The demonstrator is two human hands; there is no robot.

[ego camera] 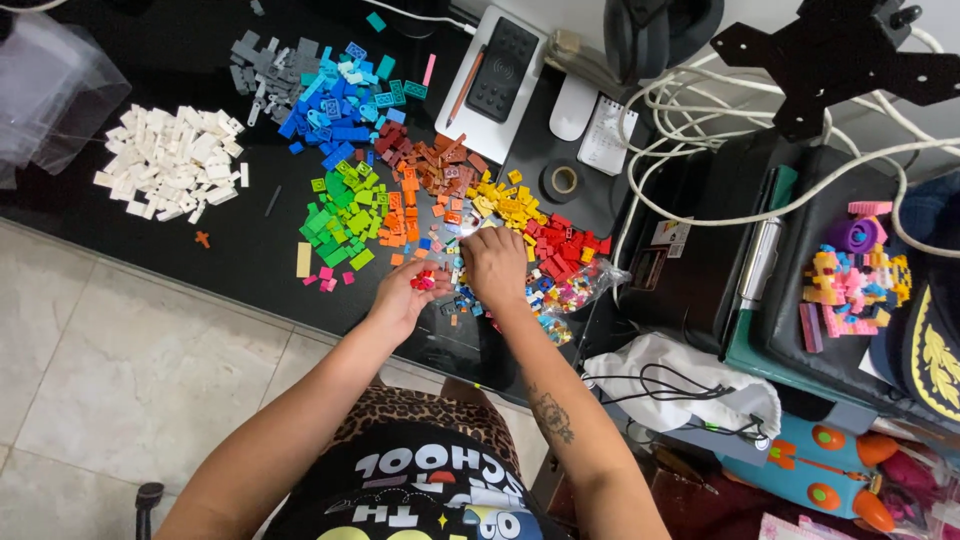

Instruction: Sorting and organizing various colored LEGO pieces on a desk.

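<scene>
My left hand (404, 296) is cupped palm-up near the front edge of the black table (240, 250) and holds a few small red bricks (423, 281). My right hand (495, 264) lies palm-down beside it, fingers on a heap of small mixed loose pieces (462, 295). Just right of that hand is a clear plastic bag of mixed bricks (572, 292). Sorted piles fan out beyond the hands: red (562, 248), yellow (505, 201), brown (437, 165), orange (400, 215), green (343, 215), blue (335, 105), grey (262, 60) and white (170, 160).
A roll of tape (563, 181), a dark flat device on a white pad (500, 68) and a tangle of white cables (700, 130) sit at the back right. A partly built pink and yellow brick model (850, 280) rests on a black case. Tiled floor (120, 370) lies left.
</scene>
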